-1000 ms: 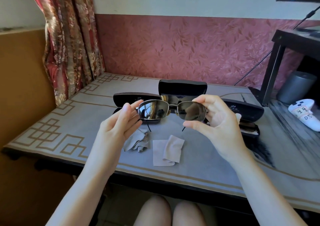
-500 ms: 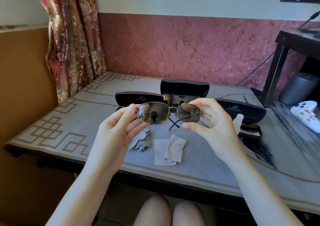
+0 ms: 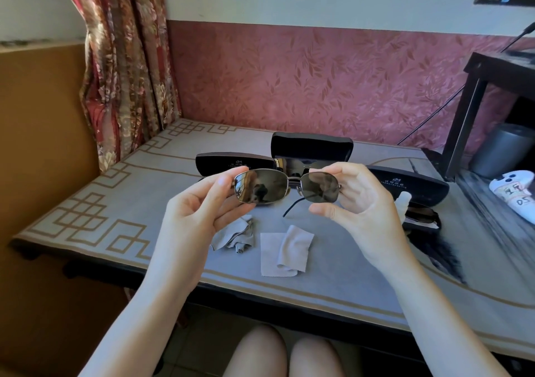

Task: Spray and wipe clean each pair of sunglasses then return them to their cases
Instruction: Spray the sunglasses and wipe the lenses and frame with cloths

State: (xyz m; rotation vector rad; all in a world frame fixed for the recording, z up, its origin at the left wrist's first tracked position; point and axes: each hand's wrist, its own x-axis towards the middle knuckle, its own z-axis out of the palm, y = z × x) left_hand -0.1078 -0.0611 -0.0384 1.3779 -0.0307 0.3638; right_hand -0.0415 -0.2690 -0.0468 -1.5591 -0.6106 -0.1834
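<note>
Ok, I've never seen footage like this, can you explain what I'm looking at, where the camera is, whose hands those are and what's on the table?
No machine here: a person works with bare hands. The camera sits on their head, looking forward and down, so their own arms reach into view. The left hand and the right hand each hold one end of the sunglasses, lifted above the table. On it lie two grey cloths: a crumpled cloth and a flatter cloth. Behind them are three black cases: the left case, the middle case and the right case, with a second pair lying by the right one. A small white bottle shows partly behind the right hand.
</note>
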